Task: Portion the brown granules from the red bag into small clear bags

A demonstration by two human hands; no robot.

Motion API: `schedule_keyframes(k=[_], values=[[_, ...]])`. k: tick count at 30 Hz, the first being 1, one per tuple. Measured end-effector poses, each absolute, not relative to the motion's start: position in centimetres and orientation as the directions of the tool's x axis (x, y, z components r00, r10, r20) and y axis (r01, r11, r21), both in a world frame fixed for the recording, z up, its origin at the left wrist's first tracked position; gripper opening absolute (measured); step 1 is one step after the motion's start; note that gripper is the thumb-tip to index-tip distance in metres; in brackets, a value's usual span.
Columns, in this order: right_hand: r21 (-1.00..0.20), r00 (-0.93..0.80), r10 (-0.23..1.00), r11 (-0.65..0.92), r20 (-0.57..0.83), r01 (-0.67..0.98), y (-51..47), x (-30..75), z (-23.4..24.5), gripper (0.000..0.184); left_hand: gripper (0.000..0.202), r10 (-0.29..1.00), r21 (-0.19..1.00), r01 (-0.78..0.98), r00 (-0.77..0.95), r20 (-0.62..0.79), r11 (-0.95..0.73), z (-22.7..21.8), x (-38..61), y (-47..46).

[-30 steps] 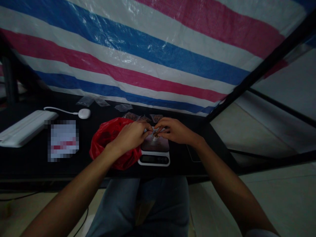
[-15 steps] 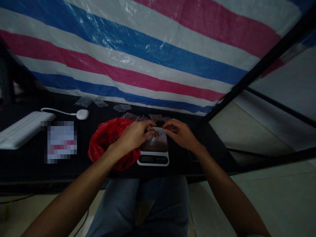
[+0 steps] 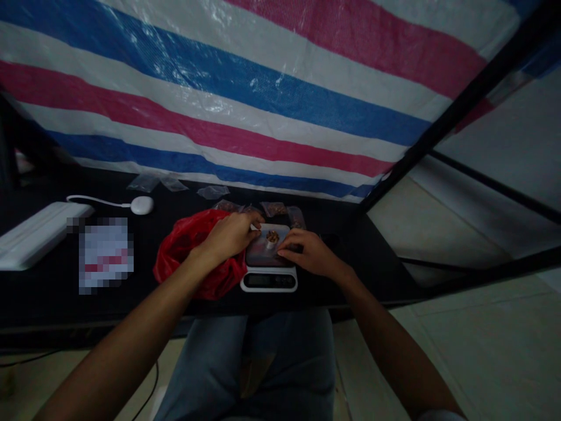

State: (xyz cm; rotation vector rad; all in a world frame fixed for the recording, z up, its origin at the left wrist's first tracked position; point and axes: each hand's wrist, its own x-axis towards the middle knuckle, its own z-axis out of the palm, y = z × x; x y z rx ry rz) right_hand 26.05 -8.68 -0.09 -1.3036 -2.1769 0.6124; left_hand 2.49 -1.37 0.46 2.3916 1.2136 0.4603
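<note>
A small white digital scale point(image 3: 268, 279) sits on the dark table point(image 3: 52, 292), and a little cup of brown bits point(image 3: 272, 238) stands on its platform. My left hand point(image 3: 228, 235) lies over a red plastic bag point(image 3: 184, 251). Its fingers are bent in a pinch at the scale's far left corner, and what they hold is hidden. My right hand point(image 3: 309, 252) rests on the scale's right side. Its fingers are stretched flat toward the cup and hold nothing that I can see.
Several small clear bags point(image 3: 272, 208) lie behind the scale, along a striped blue, pink and white tarp point(image 3: 263, 99). A white puck on a cable point(image 3: 142, 204), a white slab point(image 3: 35, 233) and a blurred paper point(image 3: 105, 252) lie at the left. A black frame bar point(image 3: 438, 123) rises on the right.
Both hands have come down from above the cup and moved apart. The left is now at the scale's left corner and the right flat on its right side. The cup now shows uncovered.
</note>
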Motion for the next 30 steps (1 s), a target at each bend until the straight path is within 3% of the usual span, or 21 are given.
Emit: schedule_keyframes(k=[4, 7, 12, 15, 21, 30], values=[[-0.651, -0.262, 0.917, 0.399, 0.302, 0.645, -7.9, 26.2, 0.3, 0.010, 0.028, 0.813, 0.487, 0.685, 0.574, 0.097, -0.542, 0.1, 3.0, -1.3], [-0.657, -0.252, 0.914, 0.404, 0.318, 0.637, -7.2, 25.6, 0.3, 0.013, 0.027, 0.823, 0.476, 0.696, 0.557, 0.114, -0.537, 0.2, 2.9, -1.4], [-0.625, -0.273, 0.914, 0.405, 0.300, 0.667, -6.9, 25.3, 0.5, 0.022, 0.026, 0.776, 0.607, 0.526, 0.574, 0.263, -0.595, 0.9, 2.6, -1.5], [-0.623, -0.217, 0.929, 0.363, 0.300, 0.693, -7.1, 26.2, 0.4, 0.022, 0.025, 0.745, 0.620, 0.475, 0.602, 0.288, -0.624, 1.4, 2.9, -1.7], [-0.542, -0.309, 0.922, 0.387, 0.234, 0.746, -7.6, 27.1, -0.9, 0.011, 0.024, 0.744, 0.600, 0.502, 0.617, 0.256, -0.623, 1.6, 3.7, -2.3], [-0.490, -0.331, 0.918, 0.396, 0.218, 0.776, -7.0, 26.5, -0.6, 0.011, 0.030, 0.723, 0.592, 0.485, 0.639, 0.263, -0.644, 2.1, 3.5, -2.8]])
